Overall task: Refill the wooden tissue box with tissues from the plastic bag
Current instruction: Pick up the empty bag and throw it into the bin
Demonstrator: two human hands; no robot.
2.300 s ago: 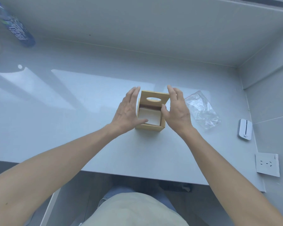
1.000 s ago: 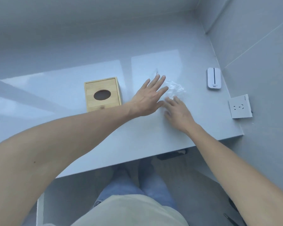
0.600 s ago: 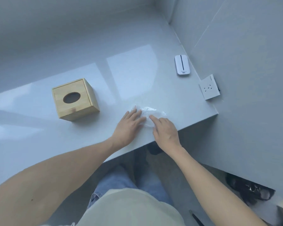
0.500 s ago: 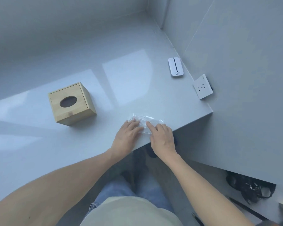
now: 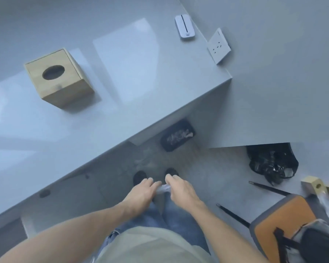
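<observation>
Crumpling between the two hands, the plastic bag [image 5: 164,188] is bunched into a small clear wad held off the bench, in front of the person's body and above the floor and shoes. It looks nearly empty, though its contents cannot be made out through the blur. The left hand [image 5: 140,192] and right hand [image 5: 180,190] each have curled fingers pinching an end of the wad, knuckles facing each other and almost touching.

The likely risk is that the thin film slips from the pinch and drops to the floor beside the dark bin [image 5: 177,137] under the bench corner, since so little of it is gripped. Another risk, as a judgement, is discarding the bag with tissues left inside.

The wooden tissue box [image 5: 59,86] sits upright on the bench [image 5: 131,92] towards its left side, well apart from the hands, oval slot facing up and lid closed; no tissue shows through the slot. Near the bench's far right corner lie a small white device [image 5: 185,26] and a wall socket [image 5: 219,46].
</observation>
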